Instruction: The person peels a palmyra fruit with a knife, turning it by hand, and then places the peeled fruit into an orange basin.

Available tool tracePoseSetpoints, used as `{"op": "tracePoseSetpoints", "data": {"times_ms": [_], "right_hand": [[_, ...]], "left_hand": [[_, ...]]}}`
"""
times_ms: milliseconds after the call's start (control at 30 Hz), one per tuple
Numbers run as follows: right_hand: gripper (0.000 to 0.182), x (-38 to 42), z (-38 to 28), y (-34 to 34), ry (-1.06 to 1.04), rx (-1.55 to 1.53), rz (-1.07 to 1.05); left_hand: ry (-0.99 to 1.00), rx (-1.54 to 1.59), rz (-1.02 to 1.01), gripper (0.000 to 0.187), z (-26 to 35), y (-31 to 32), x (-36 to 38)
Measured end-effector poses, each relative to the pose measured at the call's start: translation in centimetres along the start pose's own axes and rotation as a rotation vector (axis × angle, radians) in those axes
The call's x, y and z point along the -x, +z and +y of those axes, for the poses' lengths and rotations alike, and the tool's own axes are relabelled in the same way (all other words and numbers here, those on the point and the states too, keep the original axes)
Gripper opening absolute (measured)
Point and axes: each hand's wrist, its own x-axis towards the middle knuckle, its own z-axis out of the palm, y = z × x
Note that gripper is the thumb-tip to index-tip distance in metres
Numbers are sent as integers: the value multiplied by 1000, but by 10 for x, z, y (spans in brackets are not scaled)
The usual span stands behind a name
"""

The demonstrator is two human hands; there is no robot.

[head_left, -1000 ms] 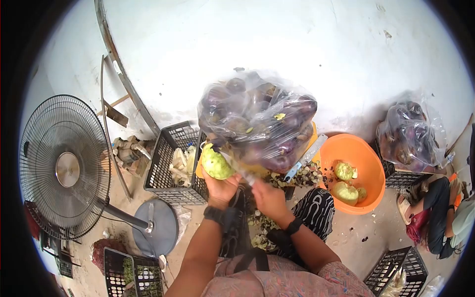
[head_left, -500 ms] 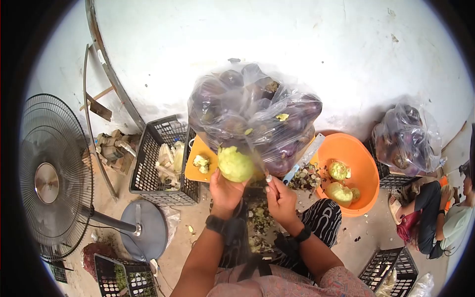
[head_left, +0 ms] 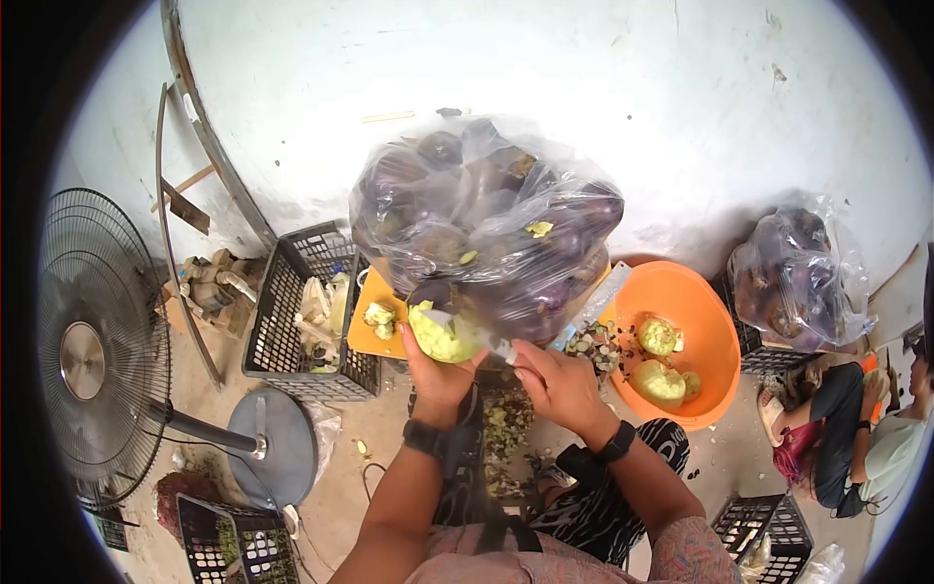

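Observation:
My left hand (head_left: pixel 438 380) is wrapped under a peeled, pale green eggplant (head_left: pixel 436 341), holding it in front of the plastic bag. In my right hand (head_left: pixel 569 389) is a knife (head_left: pixel 502 350), its light handle between thumb and fingers. The blade lies against the eggplant's upper face, and part of it is blurred. Just beyond my hands rests a large clear plastic bag (head_left: pixel 486 224) full of dark purple eggplants. A pale cut chunk (head_left: pixel 381 319) sits on the yellow surface (head_left: pixel 367 339) left of the eggplant.
On the right stands an orange basin (head_left: pixel 718 302) with peeled eggplants inside. Peel scraps (head_left: pixel 595 348) lie beside it, near a broad metal blade (head_left: pixel 605 292). A black crate (head_left: pixel 311 384) and a fan (head_left: pixel 83 360) occupy the left. Another person (head_left: pixel 866 428) sits far right.
My right hand has brought the knife onto the eggplant, turning so the blade points left. The eggplant has tipped and shifted slightly left in my left hand. The whole view has moved a little.

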Motion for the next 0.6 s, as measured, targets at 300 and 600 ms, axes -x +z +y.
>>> {"op": "tracePoseSetpoints", "data": {"times_ms": [300, 600], "right_hand": [[35, 23, 8, -7, -101, -80, 78], [38, -6, 2, 21, -179, -161, 80]], "left_hand": [[28, 32, -60, 75, -3, -5, -2], [-77, -206, 34, 71, 24, 10, 12]]}}
